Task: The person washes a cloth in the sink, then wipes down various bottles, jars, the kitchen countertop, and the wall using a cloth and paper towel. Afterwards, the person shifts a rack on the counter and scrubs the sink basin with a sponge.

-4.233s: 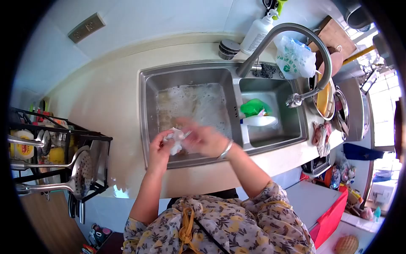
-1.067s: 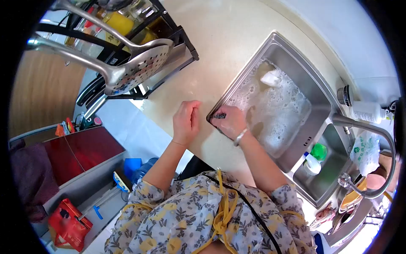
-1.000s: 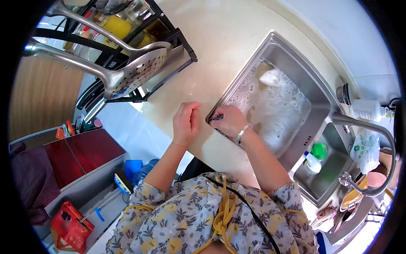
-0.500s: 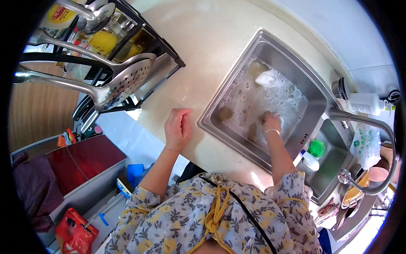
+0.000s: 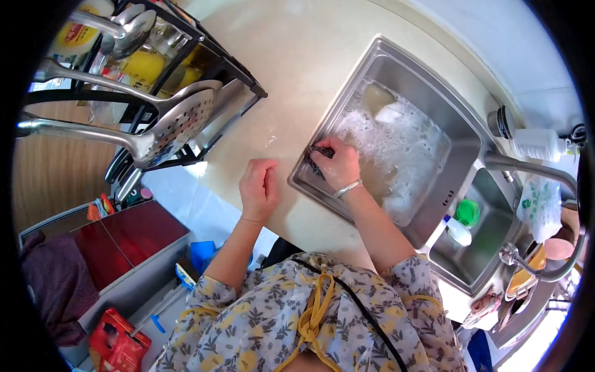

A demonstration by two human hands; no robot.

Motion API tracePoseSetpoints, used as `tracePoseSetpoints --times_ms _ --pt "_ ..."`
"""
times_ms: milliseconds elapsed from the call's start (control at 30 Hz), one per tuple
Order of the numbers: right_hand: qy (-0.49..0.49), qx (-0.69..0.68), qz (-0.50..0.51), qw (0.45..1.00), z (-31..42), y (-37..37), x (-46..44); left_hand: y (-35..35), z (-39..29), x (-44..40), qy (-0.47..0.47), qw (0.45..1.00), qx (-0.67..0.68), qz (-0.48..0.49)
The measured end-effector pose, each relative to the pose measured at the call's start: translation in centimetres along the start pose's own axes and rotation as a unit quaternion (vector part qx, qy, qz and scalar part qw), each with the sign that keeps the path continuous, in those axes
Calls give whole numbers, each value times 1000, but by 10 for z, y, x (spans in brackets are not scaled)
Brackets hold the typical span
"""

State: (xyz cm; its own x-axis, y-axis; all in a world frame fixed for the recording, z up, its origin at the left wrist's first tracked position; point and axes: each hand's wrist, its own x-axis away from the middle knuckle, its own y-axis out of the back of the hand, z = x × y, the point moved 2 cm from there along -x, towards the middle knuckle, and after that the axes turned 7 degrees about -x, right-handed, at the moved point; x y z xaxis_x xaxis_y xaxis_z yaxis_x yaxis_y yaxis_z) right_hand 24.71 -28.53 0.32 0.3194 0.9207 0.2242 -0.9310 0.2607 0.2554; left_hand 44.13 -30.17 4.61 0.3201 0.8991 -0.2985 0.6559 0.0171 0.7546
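Note:
My right hand (image 5: pixel 338 166) is at the near-left corner of the steel sink (image 5: pixel 400 57), closed on a dark, wiry scouring pad (image 5: pixel 312 162). It presses the pad against the sink's rim and inner wall. Foamy, cloudy water (image 5: pixel 409 155) lies in the basin, and whatever is under the foam is hidden. A white item (image 5: pixel 389 113) of unclear kind floats near the far side, beside a pale brownish shape (image 5: pixel 375 99). On the counter's front part, left of the sink, my left hand (image 5: pixel 259 189) rests loosely curled, with nothing visible in it.
A black rack (image 5: pixel 245 77) with hanging steel ladles and a skimmer (image 5: pixel 180 127) stands at left. Right of the basin, a smaller sink holds a green item (image 5: pixel 467 212) and a white bottle (image 5: pixel 457 232). The faucet (image 5: pixel 520 163) arches over it. A white bottle (image 5: pixel 538 145) stands behind.
My right hand has come up out of the foamy water and moved left to the sink's corner, now showing the scouring pad. My left hand has stayed in place.

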Motion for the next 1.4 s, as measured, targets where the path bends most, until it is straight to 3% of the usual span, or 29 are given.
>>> tracePoseSetpoints --times_ms 133,233,333,367,400,467,500,600,633,800,867,933,1000,1100,1167,1200,1233,1267,1400 --pt "33 66 101 992 4 -18 17 1 1 0 13 1000 21 4" --pt "52 183 245 951 9 -14 7 0 2 3 8 1000 18 -8" --pt "66 212 266 938 11 -12 4 3 1 0 14 1000 25 1" --pt "108 200 180 957 15 -22 12 2 1 0 44 998 29 18" --pt "107 203 184 956 7 -25 14 1 2 -2 49 998 31 16" --pt "179 110 54 976 -9 -25 24 0 4 0 -17 1000 1 -13" --pt "99 103 18 990 -8 -23 23 1 3 5 -8 1000 1 -1" --pt "145 88 111 979 -3 -21 23 -1 1 1 -21 1000 3 -23" --pt "96 77 162 979 7 -16 24 -1 2 1 -9 1000 5 -12" --pt "121 167 116 972 -2 -27 15 -1 2 0 44 999 12 10" --pt "169 90 -70 979 -21 -12 6 0 -2 2 35 999 9 6" --pt "-7 77 -96 992 -49 21 -26 -1 -2 6 24 1000 -2 -1" --pt "-13 175 -128 976 -91 57 -37 -3 -1 -2 -7 1000 -7 -10" --pt "44 272 -163 947 -159 88 -25 -2 -1 1 35 999 -20 15" --pt "-59 511 -162 842 -185 86 -12 -2 -1 1 37 999 -1 14" --pt "-60 509 -161 843 -181 83 -14 -2 0 1 38 999 -3 15" --pt "-88 385 -36 918 -168 75 -18 -2 0 1 32 999 -3 12" --pt "-112 246 88 959 -154 66 -18 -2 0 0 26 1000 -1 9" --pt "-63 -63 40 995 -53 28 -1 -1 0 -1 4 1000 -11 -3"
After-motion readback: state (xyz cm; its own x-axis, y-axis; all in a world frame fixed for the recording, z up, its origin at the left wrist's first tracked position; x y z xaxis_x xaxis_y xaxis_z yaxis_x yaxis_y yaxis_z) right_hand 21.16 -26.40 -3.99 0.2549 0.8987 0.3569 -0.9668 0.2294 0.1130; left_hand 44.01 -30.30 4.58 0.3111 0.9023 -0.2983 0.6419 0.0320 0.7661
